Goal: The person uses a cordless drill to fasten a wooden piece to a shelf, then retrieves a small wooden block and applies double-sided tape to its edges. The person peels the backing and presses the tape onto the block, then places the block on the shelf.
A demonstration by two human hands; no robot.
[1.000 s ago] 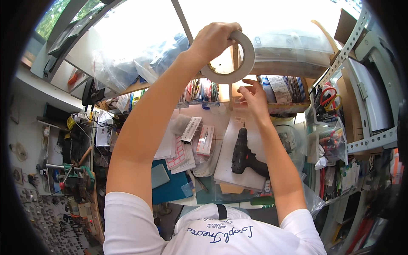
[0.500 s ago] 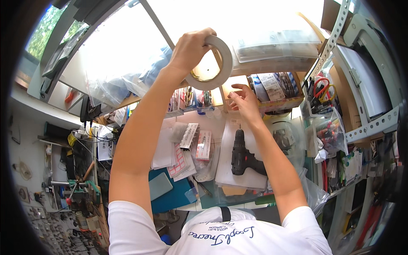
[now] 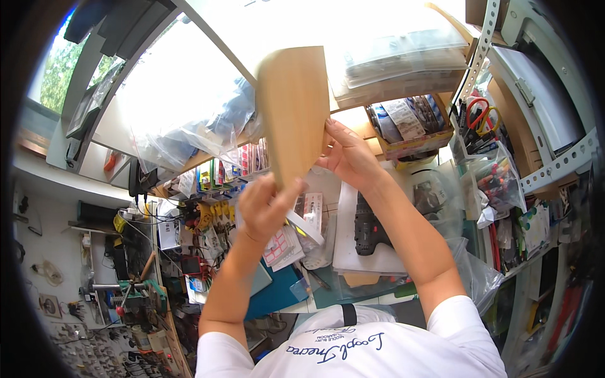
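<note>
A tan, wood-coloured board (image 3: 295, 113) is held up above the desk, its left edge smeared by motion. My left hand (image 3: 268, 208) closes on its lower end, thumb across the near face. My right hand (image 3: 353, 156) pinches the right edge between thumb and fingers, part of them hidden behind the board. Just below my left hand, a roll of tape (image 3: 307, 229) is seen tilted, nearly edge-on; whether that hand still bears it, I cannot tell. A black cordless drill (image 3: 368, 230) lies on white sheets (image 3: 346, 252) under my right forearm.
Behind my right hand is a cardboard box (image 3: 413, 149) of packed items. Scissors (image 3: 477, 116) stand in a holder at the right, beside a perforated metal upright (image 3: 482, 69). Flat packets (image 3: 283, 249) lie on the desk. Plastic bags (image 3: 208, 138) hang over the shelf edge.
The tan board has come up into both hands. My left hand has lowered toward me from the upper shelf, and the tape roll with it. My right hand has closed on the board's edge.
</note>
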